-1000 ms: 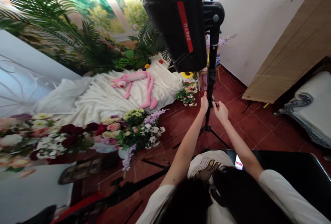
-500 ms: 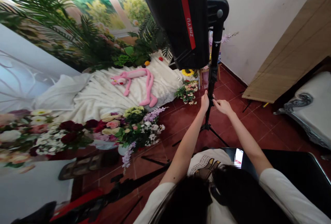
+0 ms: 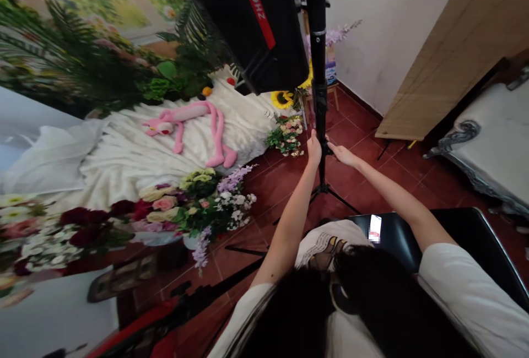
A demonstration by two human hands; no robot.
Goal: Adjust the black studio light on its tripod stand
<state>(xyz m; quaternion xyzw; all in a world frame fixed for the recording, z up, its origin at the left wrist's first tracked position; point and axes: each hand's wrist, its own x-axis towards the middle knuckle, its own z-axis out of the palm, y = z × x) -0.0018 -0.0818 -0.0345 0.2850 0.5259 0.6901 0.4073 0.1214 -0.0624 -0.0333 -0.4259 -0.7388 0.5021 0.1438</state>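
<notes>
A black light stand (image 3: pixel 318 93) rises in front of me, its tripod legs spread on the floor. At its top is a large black studio light (image 3: pixel 264 55) with a red ZHEYU label, cut off by the upper edge of the view. My left hand (image 3: pixel 314 150) is closed round the pole from the left. From the right, my right hand (image 3: pixel 344 155) has its fingers pinched at the stand's collar, on what looks like a small dark knob mostly hidden by the fingertips.
A pink plush toy (image 3: pixel 217 132) lies on white furry cloth (image 3: pixel 124 137). Artificial flowers (image 3: pixel 165 204) line the near side. Another black stand pole (image 3: pixel 219 286) slants at lower left. A phone (image 3: pixel 374 228) rests on a black seat (image 3: pixel 450 231). A wooden panel (image 3: pixel 430 66) leans at right.
My view has shifted, so the stand, light and both hands appear further left and slightly higher. Both hands keep their places on the stand.
</notes>
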